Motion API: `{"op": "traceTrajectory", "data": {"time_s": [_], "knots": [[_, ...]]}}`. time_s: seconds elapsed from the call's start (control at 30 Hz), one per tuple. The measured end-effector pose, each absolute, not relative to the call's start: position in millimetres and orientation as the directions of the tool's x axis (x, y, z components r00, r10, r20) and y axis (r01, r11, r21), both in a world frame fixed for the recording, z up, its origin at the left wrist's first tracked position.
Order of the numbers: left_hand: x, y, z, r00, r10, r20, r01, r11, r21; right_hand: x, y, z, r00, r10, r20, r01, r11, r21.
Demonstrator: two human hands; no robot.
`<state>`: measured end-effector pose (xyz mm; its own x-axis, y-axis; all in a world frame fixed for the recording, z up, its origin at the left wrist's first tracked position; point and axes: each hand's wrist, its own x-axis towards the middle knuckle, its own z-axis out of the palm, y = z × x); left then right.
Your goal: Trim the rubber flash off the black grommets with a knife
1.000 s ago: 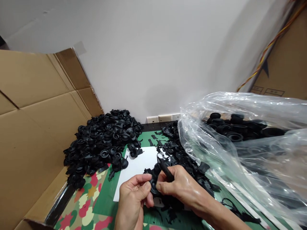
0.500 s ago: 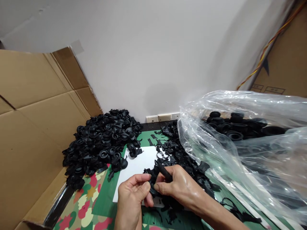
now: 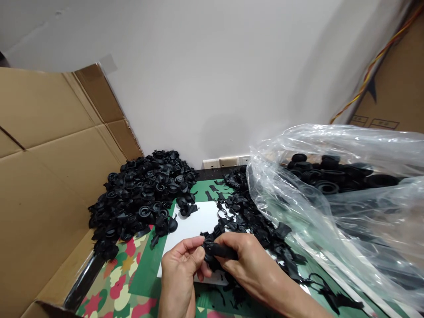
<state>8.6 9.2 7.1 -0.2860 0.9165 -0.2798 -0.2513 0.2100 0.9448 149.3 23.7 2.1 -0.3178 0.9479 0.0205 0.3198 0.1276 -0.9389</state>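
Observation:
My left hand [image 3: 183,265] is closed, with thumb and forefinger pinching a small black ribbed rubber part [image 3: 208,255] over the white sheet. My right hand [image 3: 247,256] is closed around a thick black-handled tool [image 3: 227,251], which lies nearly level and points left at the rubber part. The tool's working end is hidden against the black rubber. Just beyond the fingers, more ribbed black rubber [image 3: 217,230] shows, and I cannot tell whether it belongs to the held part. A few loose rubber parts [image 3: 186,209] rest on the sheet's far left corner.
A big heap of black rubber parts [image 3: 145,190] leans by the cardboard [image 3: 53,168] on the left. Black rubber scraps [image 3: 247,210] spread right of the white sheet [image 3: 185,229], over a green mat [image 3: 145,274]. A clear plastic bag [image 3: 304,212] holding round black parts stands right.
The tool in my right hand has swung from a slanted position to nearly level, its left end now at the rubber part by my left fingertips. My left hand has barely moved.

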Motion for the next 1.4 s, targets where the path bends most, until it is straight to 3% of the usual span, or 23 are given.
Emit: {"op": "traceTrajectory", "data": {"time_s": [0.3, 0.5, 0.57, 0.67, 0.8, 0.93, 1.2, 1.4], "knots": [[15.4, 9.5, 3.4, -0.327, 0.909, -0.258, -0.210, 0.197, 0.958, 147.8, 24.6, 11.1, -0.356, 0.934, 0.042, 0.656, 0.281, -0.700], [22.6, 14.0, 0.1, -0.329, 0.927, -0.177, -0.130, 0.141, 0.981, 143.6, 27.7, 11.7, -0.435, 0.899, 0.051, 0.777, 0.403, -0.483], [24.2, 16.4, 0.6, -0.307, 0.934, -0.184, -0.163, 0.139, 0.977, 141.9, 29.3, 10.3, -0.389, 0.919, 0.059, 0.774, 0.361, -0.520], [22.6, 20.4, -0.9, -0.297, 0.929, -0.222, -0.219, 0.160, 0.963, 140.4, 31.9, 4.0, -0.241, 0.968, 0.077, 0.669, 0.223, -0.709], [15.4, 24.0, -5.8, -0.273, 0.928, -0.253, -0.306, 0.165, 0.938, 140.9, 35.6, -6.4, -0.155, 0.988, -0.024, 0.307, 0.025, -0.951], [9.3, 25.9, -9.3, -0.244, 0.924, -0.295, -0.390, 0.186, 0.902, 143.6, 39.9, -9.1, -0.201, 0.978, -0.058, 0.084, -0.042, -0.996], [7.7, 28.1, -10.0, -0.260, 0.922, -0.287, -0.383, 0.175, 0.907, 150.8, 44.3, -7.0, -0.342, 0.939, -0.035, 0.060, -0.015, -0.998], [13.7, 26.7, -2.8, -0.303, 0.919, -0.253, -0.312, 0.156, 0.937, 151.1, 44.3, 0.0, -0.333, 0.942, 0.023, 0.334, 0.141, -0.932]]}}
